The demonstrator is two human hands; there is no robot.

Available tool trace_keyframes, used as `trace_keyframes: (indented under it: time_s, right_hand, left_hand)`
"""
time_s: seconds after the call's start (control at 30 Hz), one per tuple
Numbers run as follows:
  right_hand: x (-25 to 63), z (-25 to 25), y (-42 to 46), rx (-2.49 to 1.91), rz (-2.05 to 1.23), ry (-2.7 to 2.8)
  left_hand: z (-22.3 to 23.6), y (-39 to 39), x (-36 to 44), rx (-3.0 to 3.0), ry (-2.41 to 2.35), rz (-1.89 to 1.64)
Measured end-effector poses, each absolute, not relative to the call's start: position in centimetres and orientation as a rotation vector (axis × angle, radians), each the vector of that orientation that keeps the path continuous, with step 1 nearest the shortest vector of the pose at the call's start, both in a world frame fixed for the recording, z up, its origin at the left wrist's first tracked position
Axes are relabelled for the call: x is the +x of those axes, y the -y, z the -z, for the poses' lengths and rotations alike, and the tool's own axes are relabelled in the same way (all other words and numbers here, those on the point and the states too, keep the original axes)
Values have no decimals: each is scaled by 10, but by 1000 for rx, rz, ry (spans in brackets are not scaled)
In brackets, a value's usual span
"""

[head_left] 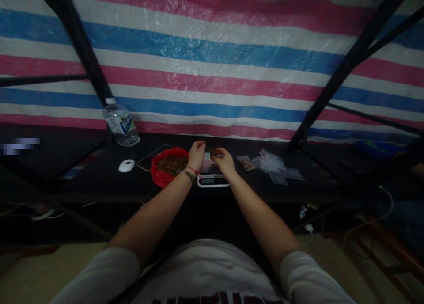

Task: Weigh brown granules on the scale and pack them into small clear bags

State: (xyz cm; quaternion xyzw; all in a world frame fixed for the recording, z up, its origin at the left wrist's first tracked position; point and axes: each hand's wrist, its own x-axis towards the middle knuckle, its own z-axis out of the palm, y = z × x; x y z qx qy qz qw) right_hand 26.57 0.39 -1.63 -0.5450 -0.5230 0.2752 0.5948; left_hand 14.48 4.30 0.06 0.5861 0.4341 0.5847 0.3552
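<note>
Over a small white digital scale point(213, 181) both my hands are close together. My right hand point(227, 161) is closed, its fingertips round a small brown thing point(215, 152), perhaps a clump of grains or a little cup. My left hand point(198, 156) is on the scale's left side with its fingers curled together; whatever they grip is hidden. Pale, shiny material between the hands cannot be told apart from the scale's plate. Beside my left wrist an open red plastic bag point(159, 175) holds brown grains point(172, 163). A small clear bag with brown contents point(246, 163) lies right of my right hand.
Several flat clear zip bags point(273, 165) lie on the black table point(185, 194) at right. Left are a white computer mouse point(126, 165), a thin rectangular frame point(143, 167) and a large plastic bottle point(122, 123). Dark metal posts point(82, 52) and striped sheeting point(212, 47) stand behind.
</note>
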Motion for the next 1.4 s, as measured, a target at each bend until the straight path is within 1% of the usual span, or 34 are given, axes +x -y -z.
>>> trace_keyframes:
  time_s: [0.07,0.17,0.27,0.33,0.4,0.47,0.57,0.77,0.87,0.93,1.0,1.07,1.13,1.23,1.4]
  right_hand:
    - [269,20,-7,-1242,-631,1203]
    - [274,23,-10,-1182,-620,1184]
    - [279,23,-10,-1150,-614,1186]
    - [282,23,-7,-1120,-622,1181]
    - [284,23,-3,-1081,-646,1163]
    - [287,23,1,-1058,-665,1146]
    - [290,22,6,-1053,-672,1141]
    - [295,17,12,-1050,-689,1152]
    - [296,18,15,-1057,-738,1172]
    - [296,19,18,-1064,-759,1200]
    - [296,19,22,-1066,-756,1228]
    - [294,18,26,-1063,-756,1231]
    - [290,16,30,-1071,-763,1227]
    - [285,14,34,-1106,-773,1272]
    - [285,17,32,-1152,-769,1293]
  left_hand:
    - [-3,-30,136,1785,-1196,-1495]
    - [-2,0,123,2260,-1101,-1358]
    - [5,31,115,2633,-838,-1078]
    - [14,50,115,2784,-659,-861]
    - [24,65,120,2888,-539,-726]
    - [33,76,127,2954,-483,-642]
    - [42,83,134,3009,-530,-590]
    - [57,77,124,2998,-487,-560]
    - [54,76,119,2946,-434,-598]
    - [41,73,117,2887,-461,-719]
    - [19,64,117,2798,-538,-929]
    - [-8,50,119,2670,-722,-1198]
    - [-31,33,122,2561,-875,-1351]
    - [-49,12,128,2538,-900,-1295]
    - [-44,2,136,2589,-901,-1096]
